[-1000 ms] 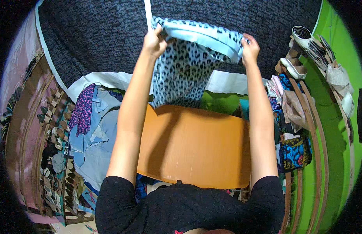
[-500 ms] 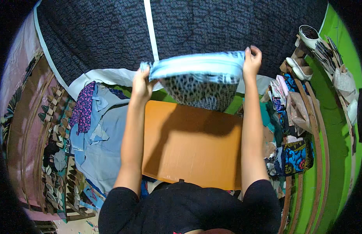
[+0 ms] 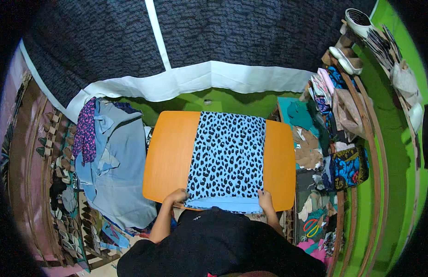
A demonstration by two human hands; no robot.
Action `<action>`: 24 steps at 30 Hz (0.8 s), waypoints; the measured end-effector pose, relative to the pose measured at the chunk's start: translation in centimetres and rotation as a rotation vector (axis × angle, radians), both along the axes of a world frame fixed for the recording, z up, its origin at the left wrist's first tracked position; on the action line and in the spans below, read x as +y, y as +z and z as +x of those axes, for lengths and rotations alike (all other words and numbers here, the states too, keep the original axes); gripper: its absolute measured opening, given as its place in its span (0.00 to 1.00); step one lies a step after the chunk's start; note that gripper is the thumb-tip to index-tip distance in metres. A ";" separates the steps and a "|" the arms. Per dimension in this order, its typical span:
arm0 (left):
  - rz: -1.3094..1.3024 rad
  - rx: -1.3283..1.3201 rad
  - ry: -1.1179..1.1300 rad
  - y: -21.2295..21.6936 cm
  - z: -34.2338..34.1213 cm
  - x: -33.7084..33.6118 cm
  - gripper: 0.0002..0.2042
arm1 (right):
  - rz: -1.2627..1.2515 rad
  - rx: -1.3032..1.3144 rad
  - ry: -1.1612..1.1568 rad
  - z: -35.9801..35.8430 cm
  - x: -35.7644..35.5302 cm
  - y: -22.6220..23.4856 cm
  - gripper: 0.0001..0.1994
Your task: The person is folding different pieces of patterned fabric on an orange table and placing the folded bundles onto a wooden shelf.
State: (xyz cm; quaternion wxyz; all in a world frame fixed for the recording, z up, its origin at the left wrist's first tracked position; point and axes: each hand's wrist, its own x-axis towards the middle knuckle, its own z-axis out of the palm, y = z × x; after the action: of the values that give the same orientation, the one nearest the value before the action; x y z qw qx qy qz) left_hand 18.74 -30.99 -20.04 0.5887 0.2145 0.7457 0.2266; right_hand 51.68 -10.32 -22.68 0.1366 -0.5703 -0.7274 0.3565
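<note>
The blue leopard-print cloth [image 3: 227, 159] is spread flat across the orange bench [image 3: 170, 157], its near hem pinched at both corners by the left hand [image 3: 177, 197] and right hand [image 3: 265, 200], whose fingers keep it taut.

bare orange table [image 3: 170, 152] strips either side of leopard cloth [image 3: 227, 157], clothes piles [image 3: 110, 157] seemingly crowding both flanks

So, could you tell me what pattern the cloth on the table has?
Black leopard spots on light blue cloth, head view.

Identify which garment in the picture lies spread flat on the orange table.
The blue leopard-print cloth; the pale blue shirt and the colourful clothes lie heaped beside the table.
</note>
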 end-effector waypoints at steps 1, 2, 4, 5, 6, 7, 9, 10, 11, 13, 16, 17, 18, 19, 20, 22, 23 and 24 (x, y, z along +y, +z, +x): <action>-0.036 -0.162 0.179 -1.4 -0.8 -0.2 0.15 | -0.001 0.005 0.001 -0.1 -0.4 0.1 0.18; -0.036 -0.161 0.167 -1.4 -0.8 0.0 0.15 | 0.051 0.106 -0.021 -0.3 -1.0 1.1 0.17; 0.041 -0.078 0.040 -1.1 -0.5 0.1 0.15 | 0.104 0.206 -0.055 -0.3 -2.2 2.5 0.17; 0.040 -0.079 0.028 -0.9 0.1 -0.1 0.15 | 0.079 0.188 -0.133 0.2 -2.8 2.7 0.16; 0.181 -0.144 0.164 -0.5 1.0 -0.7 0.15 | 0.053 0.170 -0.209 0.7 -3.4 2.6 0.15; 0.321 -0.209 0.299 -0.1 1.8 -1.2 0.15 | 0.054 0.171 -0.221 1.1 -3.9 1.8 0.15; 0.349 -0.192 0.321 0.5 3.4 -1.7 0.13 | 0.250 0.012 -0.116 1.7 -5.0 -0.6 0.13; 0.259 0.046 0.266 0.8 3.9 -1.6 0.12 | 0.140 -0.103 -0.050 1.9 -4.7 -0.8 0.15; 0.167 0.286 0.207 1.0 4.1 -2.0 0.12 | 0.139 -0.099 -0.048 2.0 -4.3 -1.2 0.15; 0.148 0.282 0.270 0.2 4.3 -1.5 0.11 | 0.078 -0.076 0.054 2.5 -3.5 -2.0 0.20; 0.042 -0.188 0.509 -1.1 2.8 -1.6 0.09 | -0.283 -0.137 0.014 -1.2 -1.0 5.0 0.27; -0.063 -0.333 0.427 1.5 1.9 0.1 0.09 | -0.589 -0.126 -0.053 -1.7 -0.2 6.9 0.28; -0.011 -0.400 0.391 1.6 0.6 1.2 0.09 | -0.918 0.207 -0.124 -1.1 1.1 5.1 0.31; 0.038 -0.465 0.359 1.5 -0.8 2.3 0.09 | -0.834 0.233 -0.026 -1.4 2.9 4.2 0.30; 0.092 -0.441 0.428 2.9 -1.9 4.4 0.10 | -0.749 0.257 0.068 -2.2 5.0 4.3 0.30; 0.213 -0.436 0.541 7.9 -4.0 9.2 0.12 | -0.686 0.297 -0.052 -5.8 8.7 8.9 0.26; 0.350 -0.396 0.451 11.0 -5.3 11.5 0.14 | -0.605 0.311 -0.083 -7.8 10.9 11.0 0.23; 0.471 -0.392 0.500 13.9 -5.6 15.0 0.15 | -0.233 0.396 0.145 -7.8 15.3 8.4 0.21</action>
State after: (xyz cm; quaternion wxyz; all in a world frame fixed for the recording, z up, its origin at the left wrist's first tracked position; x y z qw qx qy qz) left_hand 13.14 -15.97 -6.18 0.5815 0.1082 0.5760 0.5643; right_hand 43.85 4.97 -14.26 0.1837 -0.4475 -0.6793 0.5518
